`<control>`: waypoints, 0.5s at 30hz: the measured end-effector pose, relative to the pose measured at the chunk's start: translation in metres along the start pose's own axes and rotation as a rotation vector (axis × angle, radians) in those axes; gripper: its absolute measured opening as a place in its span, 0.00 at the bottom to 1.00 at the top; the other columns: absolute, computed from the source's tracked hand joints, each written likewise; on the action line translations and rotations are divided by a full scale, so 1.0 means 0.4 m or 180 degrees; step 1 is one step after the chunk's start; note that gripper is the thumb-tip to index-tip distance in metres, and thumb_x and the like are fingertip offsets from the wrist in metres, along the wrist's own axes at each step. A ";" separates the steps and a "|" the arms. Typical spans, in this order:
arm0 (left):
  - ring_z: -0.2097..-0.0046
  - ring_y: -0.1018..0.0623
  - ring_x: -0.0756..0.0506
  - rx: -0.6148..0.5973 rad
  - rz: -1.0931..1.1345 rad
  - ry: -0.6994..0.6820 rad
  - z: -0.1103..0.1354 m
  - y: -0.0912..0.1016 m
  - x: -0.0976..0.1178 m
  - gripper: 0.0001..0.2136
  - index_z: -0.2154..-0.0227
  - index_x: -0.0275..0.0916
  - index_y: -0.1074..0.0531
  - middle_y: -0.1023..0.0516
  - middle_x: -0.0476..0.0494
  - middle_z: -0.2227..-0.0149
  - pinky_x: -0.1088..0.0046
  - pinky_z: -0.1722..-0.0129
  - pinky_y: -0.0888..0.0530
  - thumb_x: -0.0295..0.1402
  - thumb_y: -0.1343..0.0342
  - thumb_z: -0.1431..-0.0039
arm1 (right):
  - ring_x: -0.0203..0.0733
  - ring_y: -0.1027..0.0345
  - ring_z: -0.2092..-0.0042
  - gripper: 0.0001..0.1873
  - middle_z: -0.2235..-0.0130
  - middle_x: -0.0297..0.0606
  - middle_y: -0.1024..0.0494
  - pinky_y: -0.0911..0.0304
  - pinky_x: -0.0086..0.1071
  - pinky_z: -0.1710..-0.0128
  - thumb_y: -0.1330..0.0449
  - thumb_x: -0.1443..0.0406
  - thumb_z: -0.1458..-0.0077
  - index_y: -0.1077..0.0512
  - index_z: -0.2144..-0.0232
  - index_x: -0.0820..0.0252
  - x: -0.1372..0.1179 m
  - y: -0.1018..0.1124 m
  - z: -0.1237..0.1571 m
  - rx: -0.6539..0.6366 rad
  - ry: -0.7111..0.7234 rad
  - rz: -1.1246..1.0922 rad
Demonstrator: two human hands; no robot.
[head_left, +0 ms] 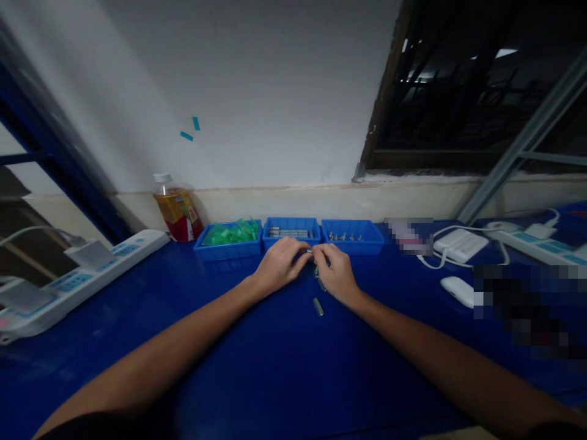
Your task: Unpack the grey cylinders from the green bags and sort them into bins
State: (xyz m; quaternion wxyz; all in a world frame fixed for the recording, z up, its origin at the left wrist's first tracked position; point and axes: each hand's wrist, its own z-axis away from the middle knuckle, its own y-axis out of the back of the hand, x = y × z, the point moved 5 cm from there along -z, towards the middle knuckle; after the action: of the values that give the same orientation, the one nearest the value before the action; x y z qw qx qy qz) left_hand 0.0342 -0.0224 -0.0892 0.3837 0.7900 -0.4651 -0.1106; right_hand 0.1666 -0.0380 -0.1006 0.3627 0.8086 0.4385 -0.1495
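My left hand point(280, 264) and my right hand point(338, 272) meet in front of the middle bin, fingertips pinched together. Between them is a small metal piece point(309, 251), mostly covered by the fingers. A grey metal cylinder point(318, 307) lies on the blue table just below the hands. More small metal parts point(320, 280) sit beside my right palm, partly hidden by it. Behind my hands, the middle blue bin point(293, 222) holds several metal cylinders. Small metal fittings stand in the right blue bin point(373, 244), and green plastic pieces point(236, 232) fill the left one.
A drink bottle point(177, 211) stands against the wall at the left. Power strips point(87, 275) lie along both sides. At the right are a white charger point(461, 245) with cables and a white rounded case point(457, 291). Some right-hand items are pixelated.
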 end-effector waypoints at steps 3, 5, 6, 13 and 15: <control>0.64 0.27 0.46 0.0038 0.0173 0.0402 -0.008 0.014 -0.011 0.11 0.64 0.35 0.30 0.25 0.42 0.67 0.69 0.61 0.31 0.35 0.55 0.36 | 0.39 0.33 0.66 0.11 0.69 0.37 0.28 0.37 0.32 0.64 0.50 0.64 0.41 0.33 0.58 0.61 -0.001 -0.006 0.005 0.0046 0.0155 -0.0016; 0.66 0.27 0.47 -0.0024 0.0322 0.0603 -0.009 0.022 -0.014 0.13 0.68 0.35 0.30 0.26 0.43 0.69 0.71 0.64 0.32 0.35 0.57 0.36 | 0.38 0.34 0.67 0.16 0.69 0.36 0.30 0.37 0.31 0.64 0.48 0.66 0.43 0.37 0.52 0.62 -0.003 -0.009 0.007 0.0045 0.0280 -0.0055; 0.67 0.28 0.47 -0.0098 0.0394 0.0645 -0.008 0.025 -0.013 0.14 0.70 0.35 0.30 0.26 0.44 0.71 0.71 0.65 0.32 0.35 0.58 0.35 | 0.38 0.34 0.66 0.16 0.68 0.37 0.30 0.37 0.31 0.64 0.48 0.67 0.43 0.37 0.51 0.63 -0.007 -0.011 0.008 0.0010 0.0386 -0.0067; 0.73 0.33 0.50 -0.0532 0.0615 0.0677 0.020 0.031 0.004 0.18 0.79 0.36 0.36 0.35 0.49 0.77 0.74 0.70 0.37 0.38 0.60 0.36 | 0.39 0.34 0.64 0.05 0.67 0.38 0.29 0.38 0.31 0.62 0.48 0.66 0.42 0.32 0.65 0.60 -0.051 -0.010 0.012 -0.0502 0.1021 0.0201; 0.73 0.33 0.50 -0.0588 0.0660 0.0739 0.021 0.024 0.005 0.18 0.78 0.36 0.37 0.35 0.50 0.78 0.74 0.70 0.37 0.39 0.61 0.36 | 0.39 0.34 0.64 0.05 0.67 0.38 0.29 0.39 0.32 0.62 0.47 0.66 0.43 0.32 0.66 0.60 -0.063 -0.005 0.013 -0.0620 0.1119 0.0406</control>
State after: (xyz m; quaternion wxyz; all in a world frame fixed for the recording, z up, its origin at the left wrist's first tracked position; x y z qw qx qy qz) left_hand 0.0246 -0.0311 -0.0877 0.5151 0.7067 -0.4846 -0.0207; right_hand 0.1509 -0.0563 -0.0908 0.3657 0.8095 0.4554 0.0602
